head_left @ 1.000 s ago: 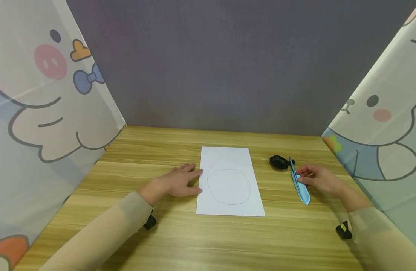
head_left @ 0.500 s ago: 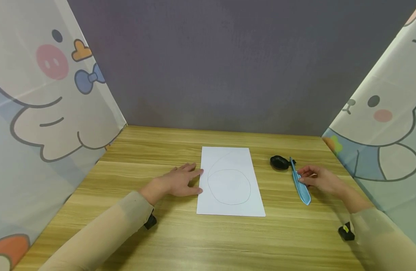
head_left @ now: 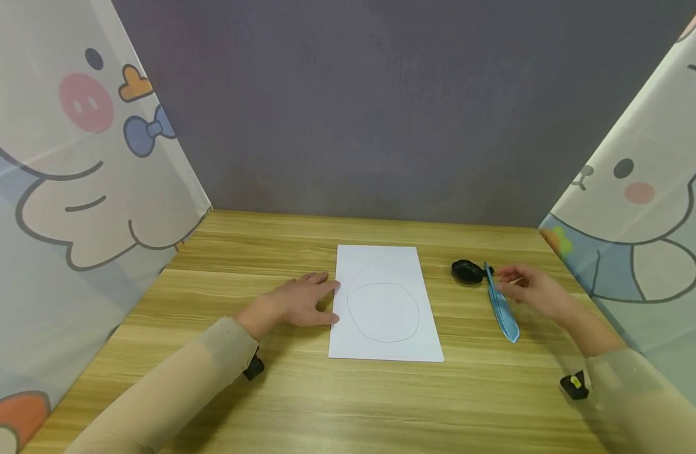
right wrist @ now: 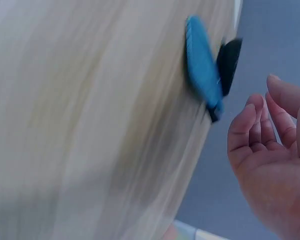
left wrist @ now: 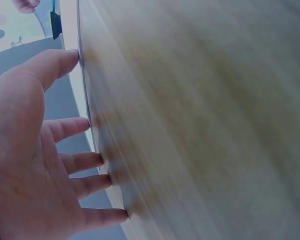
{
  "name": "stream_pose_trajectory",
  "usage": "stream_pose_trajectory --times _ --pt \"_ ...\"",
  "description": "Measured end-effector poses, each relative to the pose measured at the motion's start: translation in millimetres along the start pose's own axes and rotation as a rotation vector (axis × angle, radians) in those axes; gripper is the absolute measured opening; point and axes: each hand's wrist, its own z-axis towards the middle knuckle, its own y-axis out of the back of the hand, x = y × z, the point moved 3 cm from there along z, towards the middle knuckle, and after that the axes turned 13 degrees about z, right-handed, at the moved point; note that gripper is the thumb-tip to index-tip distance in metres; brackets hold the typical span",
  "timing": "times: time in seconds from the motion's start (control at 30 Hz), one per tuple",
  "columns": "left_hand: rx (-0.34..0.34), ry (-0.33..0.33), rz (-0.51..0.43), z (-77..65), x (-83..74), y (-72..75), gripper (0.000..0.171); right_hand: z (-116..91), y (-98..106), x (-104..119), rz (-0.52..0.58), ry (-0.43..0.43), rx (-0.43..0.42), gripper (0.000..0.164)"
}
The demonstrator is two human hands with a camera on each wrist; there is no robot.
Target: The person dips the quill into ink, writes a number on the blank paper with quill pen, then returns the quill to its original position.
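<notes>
My left hand (head_left: 302, 302) rests with spread fingers at the left edge of a white sheet of paper (head_left: 376, 268), thumb and forefinger at its border. A thin curved line and a rounded loop are drawn on the sheet. On the right, my right hand (head_left: 532, 293) hovers beside a slim, shiny light-blue leaf-shaped item (head_left: 503, 317) whose kind is unclear. In the right wrist view its loosely bent fingers hold nothing, apart from the blue item (right wrist: 202, 60). A black oval object (head_left: 467, 272) with a short stub lies against the blue item's far end.
The wood-grain table (head_left: 302, 403) runs back to a dark grey panel (head_left: 371, 113). Cartoon-printed sheets stand at the left (head_left: 98, 189) and right (head_left: 637, 221). A small black device hangs under each wrist.
My right hand has let go of the blue item and risen slightly from it; the item's raised flap has come down. The left hand and the paper have stayed put.
</notes>
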Motion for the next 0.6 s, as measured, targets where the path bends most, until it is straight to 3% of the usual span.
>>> stream_pose_trajectory --times 0.3,0.43,0.6 --pt "-0.010 0.010 -0.038 -3.9 5.7 -4.2 0.102 2 -42 52 -0.078 0.125 -0.052 0.041" --pt "-0.089 0.009 -0.037 -5.7 8.0 -4.0 0.097 -1 -65 69 -0.177 0.177 -0.023 0.051" --pt "-0.209 0.019 0.048 -11.6 7.1 3.3 0.098 -8 -89 81 -0.430 0.320 -0.001 0.069"
